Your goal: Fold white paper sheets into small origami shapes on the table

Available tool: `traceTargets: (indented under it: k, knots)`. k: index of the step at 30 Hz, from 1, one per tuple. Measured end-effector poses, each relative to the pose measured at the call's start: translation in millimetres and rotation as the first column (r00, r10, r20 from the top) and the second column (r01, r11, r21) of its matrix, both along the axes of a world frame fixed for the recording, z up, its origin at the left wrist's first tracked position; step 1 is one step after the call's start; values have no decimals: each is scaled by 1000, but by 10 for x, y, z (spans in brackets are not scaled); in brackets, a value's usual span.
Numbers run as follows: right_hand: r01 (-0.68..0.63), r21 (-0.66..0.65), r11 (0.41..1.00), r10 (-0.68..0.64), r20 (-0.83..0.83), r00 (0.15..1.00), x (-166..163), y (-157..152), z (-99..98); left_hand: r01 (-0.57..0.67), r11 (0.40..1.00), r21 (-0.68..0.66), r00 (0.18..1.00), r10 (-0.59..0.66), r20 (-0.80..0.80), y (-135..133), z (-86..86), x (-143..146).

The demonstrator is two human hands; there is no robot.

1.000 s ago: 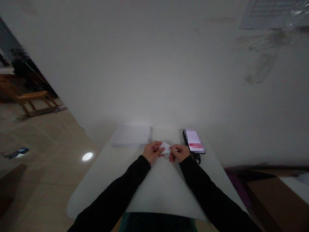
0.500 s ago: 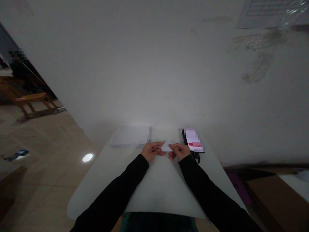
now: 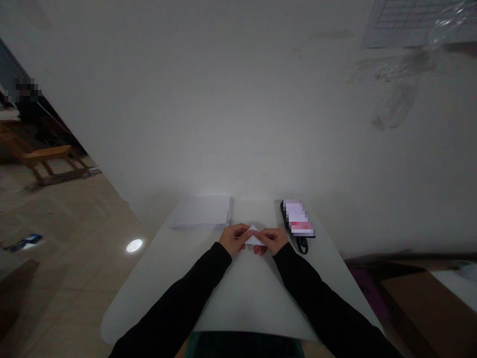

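A small folded piece of white paper [image 3: 254, 240], triangular in outline with its point upward, is held between my two hands above the white table. My left hand [image 3: 234, 239] pinches its left side, thumb on the near face. On the right side, my right hand [image 3: 274, 240] grips it with the thumb over the front, its lower fingers curled beneath. The thumbs nearly meet at the middle of the paper, and they hide part of its folds.
A stack of white paper [image 3: 201, 211] lies at the table's [image 3: 238, 293] back left. At the back right rests a phone [image 3: 298, 218] with a lit screen and a dark strap [image 3: 302, 244]. The wall [image 3: 238, 124] rises directly behind. A cardboard box [image 3: 421, 303] stands right of the table.
Both hands have come slightly nearer to me with the folded paper. My left thumb has moved onto the paper's face, closer to the right thumb.
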State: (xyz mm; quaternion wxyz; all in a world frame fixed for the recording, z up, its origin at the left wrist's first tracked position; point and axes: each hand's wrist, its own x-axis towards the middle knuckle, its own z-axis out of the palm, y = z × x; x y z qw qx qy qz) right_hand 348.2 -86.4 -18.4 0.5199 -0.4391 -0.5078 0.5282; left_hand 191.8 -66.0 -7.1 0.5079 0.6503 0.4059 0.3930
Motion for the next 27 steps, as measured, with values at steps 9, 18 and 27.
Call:
traceTargets:
  k: [9,18,27]
  knots:
    - [118,276,954,-175,192,966,-1,46,-84,43,999,27,989,-39,-142,1,25,-68]
    - [132,300,945,-225,298,928,74,66,-52,18,999,49,998,-15,-59,-111,67,47]
    - [352,140,925,-355,-10,935,6,21,5,-28,994,-101,991,41,128,-163,3,183]
